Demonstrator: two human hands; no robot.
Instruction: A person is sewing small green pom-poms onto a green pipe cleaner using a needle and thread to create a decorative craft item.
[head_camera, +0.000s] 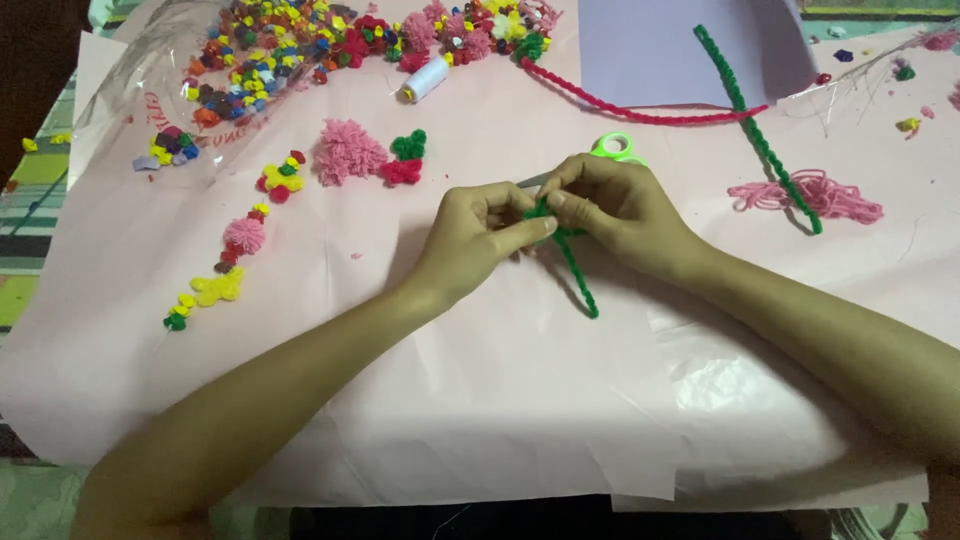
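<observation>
Everything here I place by the short green pipe cleaner pinched between my hands, near the middle of the pale pink paper sheet.

Far to its left a loose line of small pompoms runs down the paper: yellow, pink, red, green. Up and left of it lies a fluffy pink tuft, with a red and green cluster just beside that. Farther up, a heap of mixed coloured pompoms spreads along the top, and a white thread spool lies at its lower edge.

My left hand is clenched on the pipe cleaner's upper end, thumb and fingertips pressed together on the green fuzz. My right hand grips the same end from the other side, fingers curled tight. The free tail hangs toward me. I judge I am twisting or bending the top into shape; the next move seems to call for a firm pinch with one hand while the other turns.

Just behind my right hand, green scissor handles peek out. Up and right, a long green pipe cleaner crosses a red one, and a tangle of pink yarn lies far right.
</observation>
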